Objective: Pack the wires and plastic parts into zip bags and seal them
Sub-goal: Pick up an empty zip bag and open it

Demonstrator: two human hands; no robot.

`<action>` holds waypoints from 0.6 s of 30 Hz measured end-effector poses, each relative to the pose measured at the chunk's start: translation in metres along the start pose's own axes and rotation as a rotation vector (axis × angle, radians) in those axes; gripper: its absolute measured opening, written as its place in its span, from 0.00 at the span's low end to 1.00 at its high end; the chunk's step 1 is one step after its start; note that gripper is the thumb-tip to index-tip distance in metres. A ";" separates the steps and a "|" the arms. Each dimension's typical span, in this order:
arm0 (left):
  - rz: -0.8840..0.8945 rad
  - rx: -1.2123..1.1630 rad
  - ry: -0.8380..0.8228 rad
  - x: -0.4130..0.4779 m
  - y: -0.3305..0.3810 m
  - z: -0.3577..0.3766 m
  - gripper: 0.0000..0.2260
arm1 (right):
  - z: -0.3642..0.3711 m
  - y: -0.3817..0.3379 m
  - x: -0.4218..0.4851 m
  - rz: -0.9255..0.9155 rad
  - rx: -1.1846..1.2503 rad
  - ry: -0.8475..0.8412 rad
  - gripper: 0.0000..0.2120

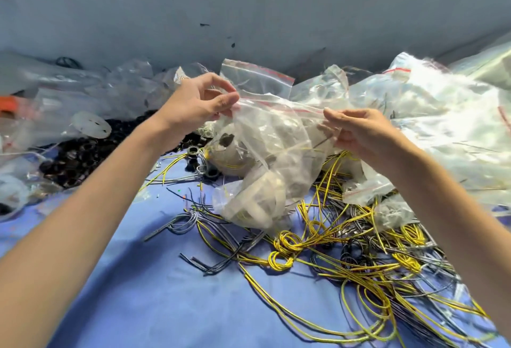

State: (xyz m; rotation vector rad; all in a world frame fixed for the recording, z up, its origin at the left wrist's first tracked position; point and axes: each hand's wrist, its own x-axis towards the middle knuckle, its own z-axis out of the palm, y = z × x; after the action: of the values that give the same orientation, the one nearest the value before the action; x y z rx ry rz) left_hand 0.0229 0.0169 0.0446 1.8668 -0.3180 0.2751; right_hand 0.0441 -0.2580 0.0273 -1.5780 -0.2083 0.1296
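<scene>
The left hand (199,104) and right hand (362,133) pinch the stuffed zip bag (271,151) at its mouth mid-frame; uneven pressing may leave its seal gaping.

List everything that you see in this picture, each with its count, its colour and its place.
held zip bag: one, clear with red strip, centre, above the wires, pale parts inside
wires: many, yellow and grey, loose on the cloth, lower right
black plastic parts: one heap, black, left
other zip bags: many, clear, piled at right
disc: one, translucent white, left
cloth: one, blue, under it all
wall: grey, behind
left hand: pinches the held zip bag's top edge
right hand: pinches the same edge
</scene>
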 end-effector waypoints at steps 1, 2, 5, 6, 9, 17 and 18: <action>-0.005 -0.026 0.013 0.000 0.001 0.004 0.09 | -0.001 0.001 -0.002 -0.014 0.074 -0.027 0.07; -0.009 -0.054 0.016 0.001 0.003 0.007 0.10 | -0.002 0.002 -0.004 -0.032 0.143 -0.052 0.08; 0.015 -0.065 0.022 0.000 0.008 0.010 0.09 | -0.006 0.007 -0.010 -0.039 0.121 -0.071 0.06; 0.038 -0.029 0.033 -0.001 0.010 0.009 0.08 | -0.009 0.007 -0.012 -0.027 0.023 -0.049 0.06; 0.085 0.037 0.113 -0.002 0.014 0.003 0.09 | -0.016 0.003 -0.011 -0.016 -0.101 0.011 0.08; -0.001 0.173 0.105 0.003 0.027 -0.003 0.09 | 0.003 -0.021 -0.003 -0.199 -0.387 -0.008 0.08; -0.030 0.179 0.088 0.002 0.026 -0.006 0.09 | 0.005 -0.023 -0.003 -0.223 -0.416 -0.011 0.08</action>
State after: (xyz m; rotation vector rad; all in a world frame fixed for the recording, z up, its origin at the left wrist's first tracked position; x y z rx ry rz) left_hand 0.0156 0.0145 0.0706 2.0267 -0.2107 0.3740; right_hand 0.0389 -0.2534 0.0496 -1.9538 -0.4394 -0.0853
